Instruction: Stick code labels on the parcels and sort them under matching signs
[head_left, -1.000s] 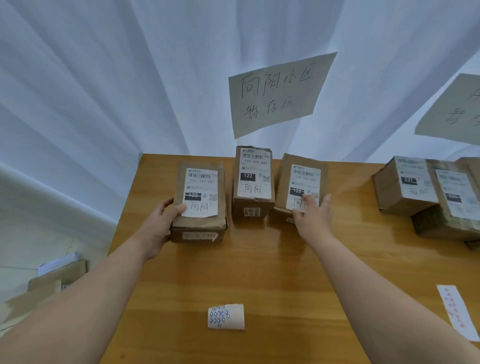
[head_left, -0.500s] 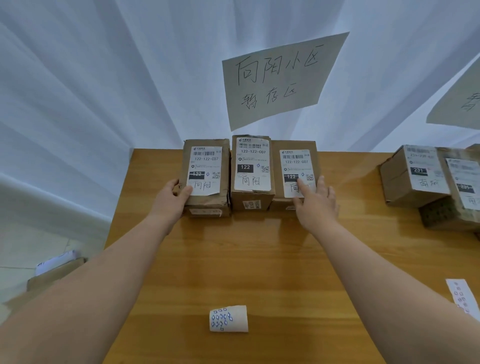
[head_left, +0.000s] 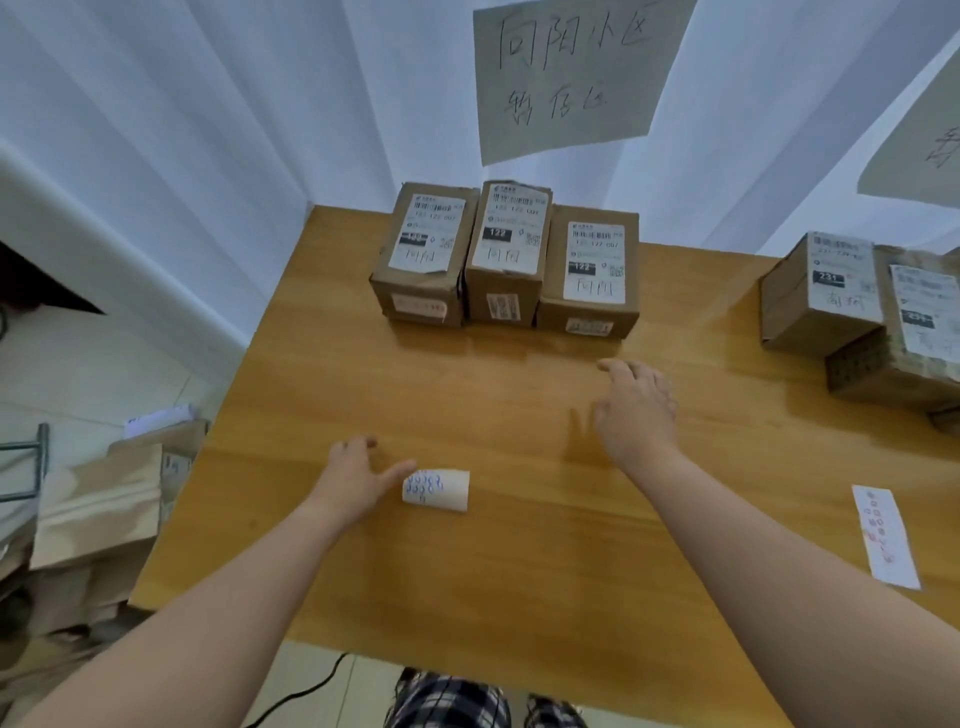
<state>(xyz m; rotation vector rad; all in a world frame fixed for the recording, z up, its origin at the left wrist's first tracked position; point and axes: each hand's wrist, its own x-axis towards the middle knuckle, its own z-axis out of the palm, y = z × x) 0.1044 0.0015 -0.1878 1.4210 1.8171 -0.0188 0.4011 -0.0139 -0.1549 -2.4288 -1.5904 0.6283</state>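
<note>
now the left hand is down by the curled label roll near the front of the table, thumb tip right at the roll's left end, fingers spread wide, nothing held yet. right hand hovers over bare wood just in front of the parcels, loosely open, empty grip too.

three brown cardboard parcels sit side by side at the back edge, touching: left parcel, middle parcel, right parcel. each wears a white shipping label with a black 122 block and handwriting, and they're lined up beneath the hanging paper sign on the white curtain. that group looks sorted, by my read.

so the step in hand looks like fetching code labels for the next batch. next move calls for a light pinch on that roll; it's thin paper, curled into a small tube with blue marks, so it'll likely roll away or crush if pressed hard. steadying it with the thumb, then peeling one sticker, seems the way.

off to the right, another cluster of parcels, one marked 231, under a second sign that's cut off. a flat strip of red-marked stickers lies at the table's right front. table's glossy, warm yellow wood, reflecting the boxes. cardboard's creased, taped, scuffed at corners.
</note>
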